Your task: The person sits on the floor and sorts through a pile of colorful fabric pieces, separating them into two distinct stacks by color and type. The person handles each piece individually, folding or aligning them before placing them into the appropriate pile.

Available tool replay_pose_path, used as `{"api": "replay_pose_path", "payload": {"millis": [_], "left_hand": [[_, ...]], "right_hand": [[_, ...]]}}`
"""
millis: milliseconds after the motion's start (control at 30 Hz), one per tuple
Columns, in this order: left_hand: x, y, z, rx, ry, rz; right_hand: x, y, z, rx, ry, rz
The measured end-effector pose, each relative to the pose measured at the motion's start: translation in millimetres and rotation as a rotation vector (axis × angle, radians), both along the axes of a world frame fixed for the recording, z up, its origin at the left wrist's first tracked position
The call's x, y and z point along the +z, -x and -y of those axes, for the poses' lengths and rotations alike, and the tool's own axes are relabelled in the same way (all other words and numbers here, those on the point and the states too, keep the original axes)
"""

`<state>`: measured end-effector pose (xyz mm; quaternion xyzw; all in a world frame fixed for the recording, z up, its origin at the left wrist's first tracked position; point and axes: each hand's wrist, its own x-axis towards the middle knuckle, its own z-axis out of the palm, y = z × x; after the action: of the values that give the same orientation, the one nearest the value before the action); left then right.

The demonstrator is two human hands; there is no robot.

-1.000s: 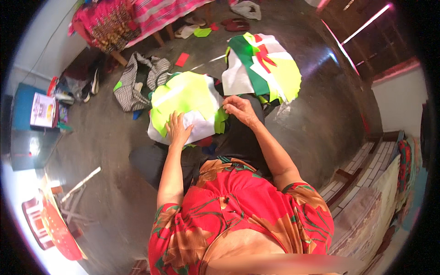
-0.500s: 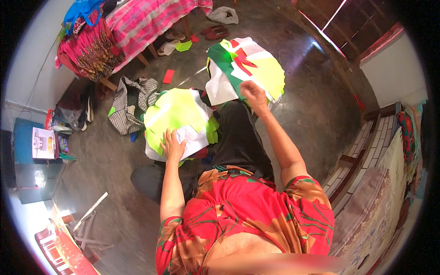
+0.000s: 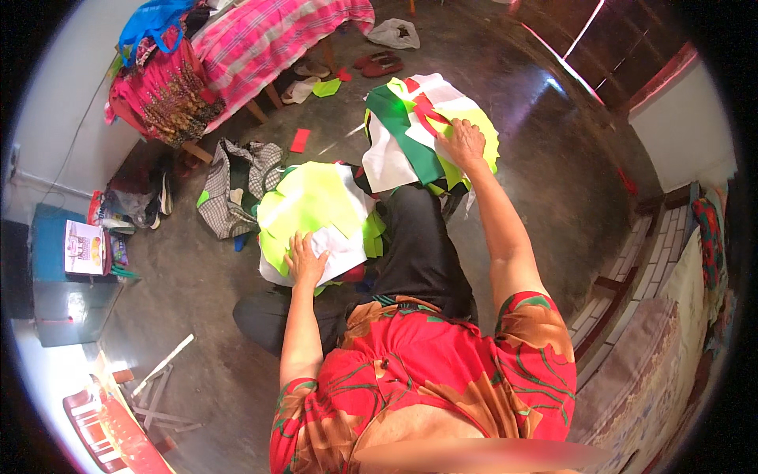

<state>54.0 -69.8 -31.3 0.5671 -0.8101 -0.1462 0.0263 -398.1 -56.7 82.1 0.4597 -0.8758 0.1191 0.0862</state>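
Neon-yellow cloth [image 3: 306,193] is covering much of the near left pile [image 3: 322,215], where the left hand [image 3: 306,261] is lying spread. On the far right pile [image 3: 425,146], the right hand [image 3: 464,144] is resting, fingers bent; whether it is pinching anything, I cannot tell. Picking through cloth seems under way; lifting any would call for pinching one edge.

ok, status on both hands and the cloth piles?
Left hand spread on near cloth pile. Right hand on far cloth pile, grip unclear. Dark-trousered leg between hands, visibly blocking neither.
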Motion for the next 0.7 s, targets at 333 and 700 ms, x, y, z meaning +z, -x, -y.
{"api": "replay_pose_path", "payload": {"millis": [333,700], "left_hand": [[0.4,3.8,0.1,0.01,-0.022,0.008],[0.8,3.6,0.3,0.016,-0.039,0.015]], "right_hand": [[-13.0,28.5,4.1,0.029,0.082,-0.022],[-17.4,31.7,20.3,0.047,0.061,-0.132]]}}
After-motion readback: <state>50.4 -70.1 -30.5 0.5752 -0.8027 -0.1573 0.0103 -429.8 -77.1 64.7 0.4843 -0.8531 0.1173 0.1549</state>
